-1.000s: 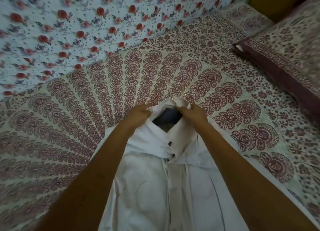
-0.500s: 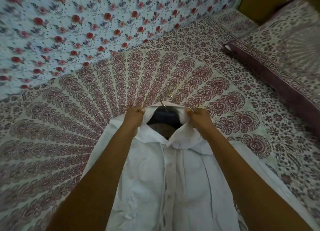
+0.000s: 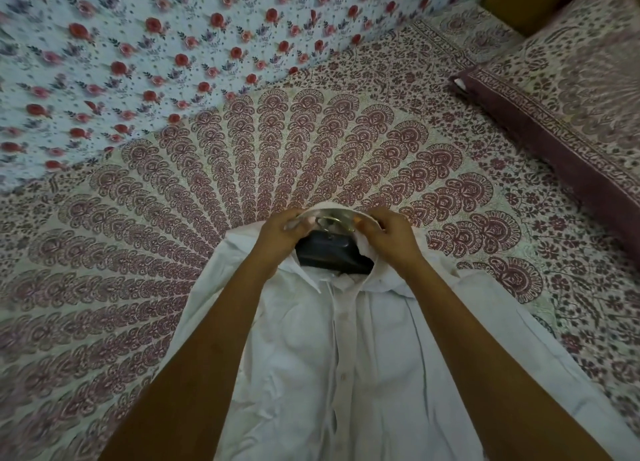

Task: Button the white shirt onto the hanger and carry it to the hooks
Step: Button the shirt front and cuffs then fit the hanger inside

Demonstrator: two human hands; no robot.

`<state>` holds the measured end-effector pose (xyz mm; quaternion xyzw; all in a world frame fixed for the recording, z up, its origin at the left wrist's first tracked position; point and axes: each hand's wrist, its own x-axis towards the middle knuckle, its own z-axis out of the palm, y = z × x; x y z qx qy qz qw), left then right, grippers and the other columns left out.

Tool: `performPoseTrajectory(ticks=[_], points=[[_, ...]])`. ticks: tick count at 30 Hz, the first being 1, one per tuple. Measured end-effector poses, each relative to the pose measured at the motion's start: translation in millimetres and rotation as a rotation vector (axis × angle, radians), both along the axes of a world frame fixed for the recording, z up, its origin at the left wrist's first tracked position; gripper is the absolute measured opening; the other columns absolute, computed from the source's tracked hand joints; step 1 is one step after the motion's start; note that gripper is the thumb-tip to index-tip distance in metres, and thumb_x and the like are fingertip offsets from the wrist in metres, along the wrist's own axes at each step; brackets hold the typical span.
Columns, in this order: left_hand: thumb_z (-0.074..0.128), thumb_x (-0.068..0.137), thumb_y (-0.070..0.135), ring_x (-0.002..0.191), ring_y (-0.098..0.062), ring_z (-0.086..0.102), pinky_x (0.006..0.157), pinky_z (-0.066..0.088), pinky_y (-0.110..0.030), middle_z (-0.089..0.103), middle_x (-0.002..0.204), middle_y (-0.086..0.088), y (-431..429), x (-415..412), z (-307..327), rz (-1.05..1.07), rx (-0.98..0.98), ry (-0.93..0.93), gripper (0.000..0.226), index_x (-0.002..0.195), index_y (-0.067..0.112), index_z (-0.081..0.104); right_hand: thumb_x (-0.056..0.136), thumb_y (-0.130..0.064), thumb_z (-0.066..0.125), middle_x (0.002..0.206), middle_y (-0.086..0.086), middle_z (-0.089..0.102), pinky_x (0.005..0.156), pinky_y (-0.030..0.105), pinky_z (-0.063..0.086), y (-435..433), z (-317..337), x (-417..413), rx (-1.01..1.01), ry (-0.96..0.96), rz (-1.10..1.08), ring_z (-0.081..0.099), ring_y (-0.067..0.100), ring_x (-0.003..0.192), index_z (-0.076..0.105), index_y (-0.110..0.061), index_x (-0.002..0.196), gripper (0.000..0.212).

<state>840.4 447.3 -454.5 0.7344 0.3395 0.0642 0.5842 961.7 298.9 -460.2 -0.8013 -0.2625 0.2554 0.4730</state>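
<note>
White shirt (image 3: 332,367) on bed (image 3: 145,287), hanger (image 3: 332,256) inside; left hand (image 3: 282,233) and right hand (image 3: 384,233) pinch collar. Buttoning seemingly unfinished; carrying remains.

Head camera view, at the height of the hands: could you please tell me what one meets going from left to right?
Patterned bedspread → left hand on the collar → metal hanger hook above the dark hanger → right hand on the collar → bedspread again → pillow at the far right.

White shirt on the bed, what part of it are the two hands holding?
The collar: left hand and right hand each pinch one side of the white shirt at the neck.
</note>
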Motion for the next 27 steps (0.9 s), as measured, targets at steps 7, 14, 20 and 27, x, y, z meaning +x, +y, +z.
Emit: performPoseTrajectory(ticks=[7, 14, 20, 27], points=[[0.060, 0.088, 0.009, 0.082, -0.014, 0.057, 0.076, 0.047, -0.024, 0.061, 0.091, -0.007, 8, 12, 7, 0.052, -0.052, -0.034, 0.005, 0.091, 0.013, 0.063, 0.090, -0.026, 0.058, 0.055, -0.012, 0.047, 0.052, 0.013, 0.030, 15, 2, 5, 0.053, -0.084, 0.068, 0.045, -0.005, 0.050, 0.058, -0.019, 0.065, 0.026], [0.059, 0.089, 0.026, 0.067, -0.009, 0.061, 0.053, 0.048, -0.012, 0.065, 0.081, -0.002, 17, 21, 10, -0.051, -0.116, 0.096, 0.021, 0.098, 0.009, 0.069, 0.091, -0.025, 0.055, 0.060, 0.006, 0.055, 0.057, 0.025, 0.044, 19, 14, 17, -0.007, 0.493, -0.006, 0.052, 0.017, 0.052, 0.056, -0.013, 0.060, 0.033], [0.065, 0.083, 0.036, 0.059, -0.015, 0.064, 0.059, 0.052, -0.022, 0.069, 0.073, -0.007, 27, 22, 5, -0.045, -0.343, 0.343, 0.027, 0.081, 0.009, 0.069, 0.086, -0.015, 0.061, 0.055, 0.001, 0.064, 0.050, 0.016, 0.049, 18, 7, 29, -0.057, 0.579, -0.031, 0.057, 0.015, 0.053, 0.067, -0.012, 0.070, 0.017], [0.066, 0.083, 0.013, 0.097, -0.020, 0.057, 0.071, 0.048, -0.023, 0.065, 0.093, 0.001, 35, 3, 1, -0.078, -0.075, 0.332, 0.005, 0.087, 0.013, 0.069, 0.079, -0.006, 0.068, 0.076, 0.006, 0.064, 0.066, 0.026, 0.046, -7, -4, 26, -0.133, 0.483, -0.082, 0.057, 0.016, 0.071, 0.068, -0.003, 0.080, 0.003]])
